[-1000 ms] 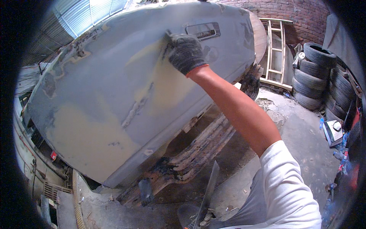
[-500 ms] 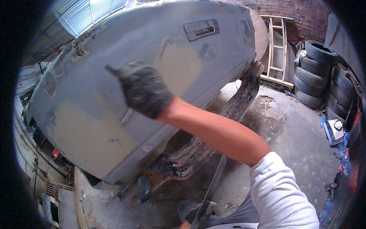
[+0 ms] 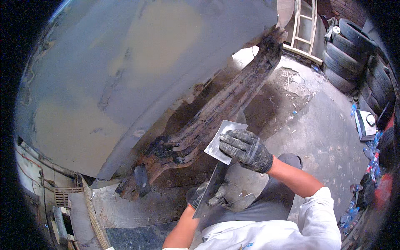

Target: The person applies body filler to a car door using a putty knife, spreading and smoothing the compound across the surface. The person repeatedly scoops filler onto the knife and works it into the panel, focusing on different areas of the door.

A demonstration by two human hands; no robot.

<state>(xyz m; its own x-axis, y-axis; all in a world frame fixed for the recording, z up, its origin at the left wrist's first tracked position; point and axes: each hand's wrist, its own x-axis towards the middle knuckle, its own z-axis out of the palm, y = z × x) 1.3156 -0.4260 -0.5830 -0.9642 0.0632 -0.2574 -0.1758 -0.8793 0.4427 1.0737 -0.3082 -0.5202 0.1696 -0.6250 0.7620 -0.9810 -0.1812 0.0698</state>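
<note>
1. Change: a second ago I had the right hand (image 3: pixel 246 151) up against the grey panel (image 3: pixel 75 79); it is now down in front of the body, well apart from it.
2. Meaning: I judge this a break in contact with the panel. Its beige patches (image 3: pixel 162 37) lie untouched by either hand.
3. Right hand: gloved, fingers closed flat over a square metal spreader (image 3: pixel 217 143). Thumb hidden.
4. Left hand (image 3: pixel 196 196): gloved, low at the lap, apparently wrapped around a long dark plate (image 3: pixel 213 183), which hides part of the grip.
5. Spreader stands at the plate's upper part; I cannot tell whether they touch.
6. Edges: the panel's lower edge slants up to the right. A rusty beam (image 3: pixel 200 137) lies between it and the hands, limiting room ahead.
7. Room: widest to the right, over the floor (image 3: pixel 308 137) between knee (image 3: pixel 291 160) and tyres (image 3: pixel 341 62).
</note>
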